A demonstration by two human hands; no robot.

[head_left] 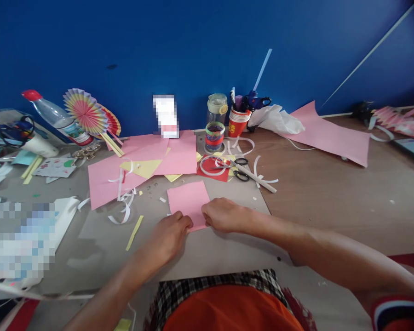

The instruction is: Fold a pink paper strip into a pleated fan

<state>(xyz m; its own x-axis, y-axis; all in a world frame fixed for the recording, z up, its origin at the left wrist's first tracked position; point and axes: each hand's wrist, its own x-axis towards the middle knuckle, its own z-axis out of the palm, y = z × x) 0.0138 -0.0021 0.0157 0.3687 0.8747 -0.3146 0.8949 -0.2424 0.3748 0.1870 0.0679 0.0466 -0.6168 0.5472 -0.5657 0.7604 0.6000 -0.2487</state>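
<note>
A small, nearly square sheet of pink paper (188, 198) lies on the grey mat in front of me. At its near left edge, my left hand (174, 230) is closed with the fingertips pinching the paper. My right hand (224, 215) has its fingers curled on the right edge of the same sheet. Beyond the sheet, scissors (241, 174) with black handles lie beside a pale stick (257, 177) on a red paper piece (212, 177). Large pink sheets (179, 154) and a yellow piece (143, 168) lie farther back.
White paper strips (124, 207) and a yellow strip (134, 233) lie on the left. Along the blue wall stand a folded paper fan (86, 112), a bottle (60, 119), a clear cup (216, 105) and a red paper cup (238, 122) of tools. A pink sheet (334, 135) rests at right.
</note>
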